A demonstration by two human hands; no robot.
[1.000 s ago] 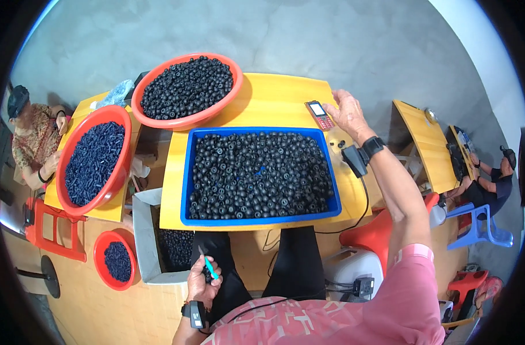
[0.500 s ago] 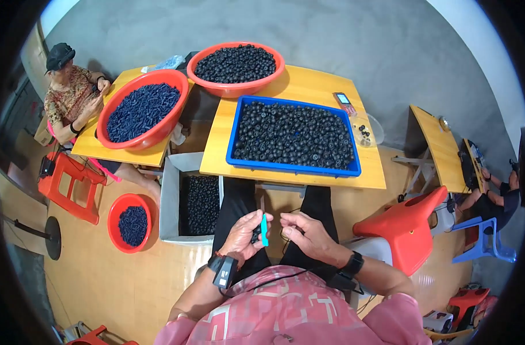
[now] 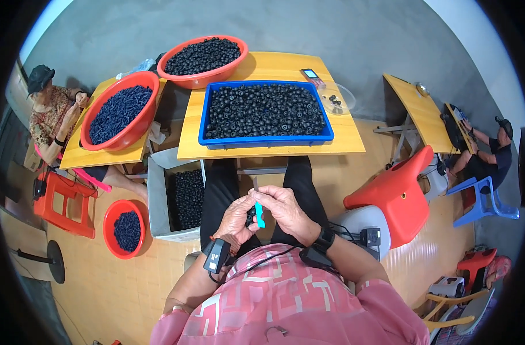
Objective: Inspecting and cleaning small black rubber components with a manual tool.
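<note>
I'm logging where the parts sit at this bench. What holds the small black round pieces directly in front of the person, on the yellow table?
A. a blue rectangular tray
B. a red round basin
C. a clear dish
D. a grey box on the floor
A: the blue rectangular tray sits on the yellow table straight ahead of the person, filled with small black round pieces.
</note>
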